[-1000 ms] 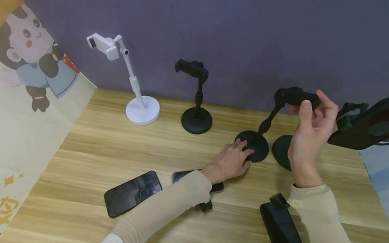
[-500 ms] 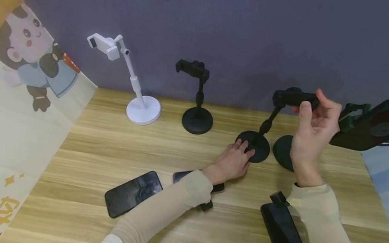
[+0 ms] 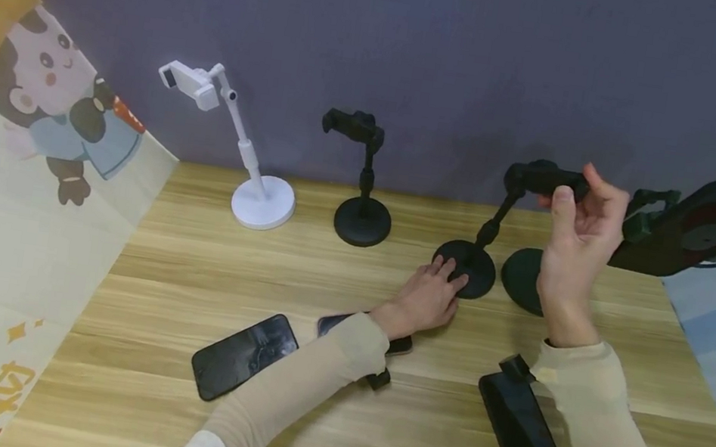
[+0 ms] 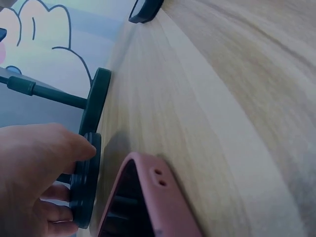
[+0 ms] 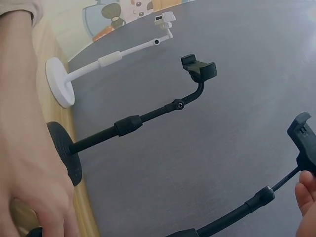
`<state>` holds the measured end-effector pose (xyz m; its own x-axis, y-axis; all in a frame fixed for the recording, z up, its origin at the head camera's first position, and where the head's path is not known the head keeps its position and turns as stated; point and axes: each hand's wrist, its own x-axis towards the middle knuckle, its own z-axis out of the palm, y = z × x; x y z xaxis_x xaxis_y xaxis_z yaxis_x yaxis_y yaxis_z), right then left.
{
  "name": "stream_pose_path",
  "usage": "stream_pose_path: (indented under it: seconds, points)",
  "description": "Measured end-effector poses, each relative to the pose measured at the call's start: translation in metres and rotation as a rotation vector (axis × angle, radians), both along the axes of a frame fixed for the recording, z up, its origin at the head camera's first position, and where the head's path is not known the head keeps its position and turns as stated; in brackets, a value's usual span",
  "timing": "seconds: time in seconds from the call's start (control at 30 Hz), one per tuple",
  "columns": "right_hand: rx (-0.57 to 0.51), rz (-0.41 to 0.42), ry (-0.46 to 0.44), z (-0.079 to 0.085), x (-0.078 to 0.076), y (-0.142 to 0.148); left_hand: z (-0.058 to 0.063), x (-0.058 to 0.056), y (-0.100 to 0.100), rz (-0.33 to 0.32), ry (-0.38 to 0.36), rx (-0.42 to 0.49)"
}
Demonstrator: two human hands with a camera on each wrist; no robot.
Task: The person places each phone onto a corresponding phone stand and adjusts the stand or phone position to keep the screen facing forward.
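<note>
A black phone stand (image 3: pixel 489 233) stands right of the middle. My left hand (image 3: pixel 426 298) rests on its round base (image 4: pixel 88 197), fingers spread over the top and thumb at the rim in the left wrist view. My right hand (image 3: pixel 577 247) pinches the end of the stand's clamp (image 3: pixel 546 179) between thumb and fingers. Only some right fingertips (image 5: pixel 306 197) show at the right wrist view's edge. Just right of this base sits a dark green stand's base (image 3: pixel 520 278), partly behind my right wrist; its clamp carries a dark phone (image 3: pixel 687 231).
A white stand (image 3: pixel 262 202) and a smaller black stand (image 3: pixel 362 222) stand along the grey partition (image 3: pixel 370 42). Dark phones lie on the wooden table (image 3: pixel 188 261): one at left (image 3: pixel 243 358), a pink-edged one (image 4: pixel 165 197) under my left forearm, one at right (image 3: pixel 523 438).
My right hand has shifted very slightly to the right at the clamp. The left hand has stayed on the base, and the stands and phones look unmoved.
</note>
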<state>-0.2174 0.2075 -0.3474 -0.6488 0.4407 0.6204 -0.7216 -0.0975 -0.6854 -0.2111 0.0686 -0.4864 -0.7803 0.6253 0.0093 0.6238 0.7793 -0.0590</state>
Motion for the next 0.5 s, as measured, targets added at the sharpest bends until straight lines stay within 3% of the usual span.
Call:
stream_pose_path:
  seconds: [0.2, 0.5]
  points:
    - [-0.042, 0.073, -0.03, 0.001, 0.004, 0.001, 0.0, 0.001, -0.003, -0.02, -0.026, 0.029]
    - [0.041, 0.109, -0.059, -0.007, 0.013, 0.006, 0.002, 0.01, -0.008, -0.044, -0.069, 0.073]
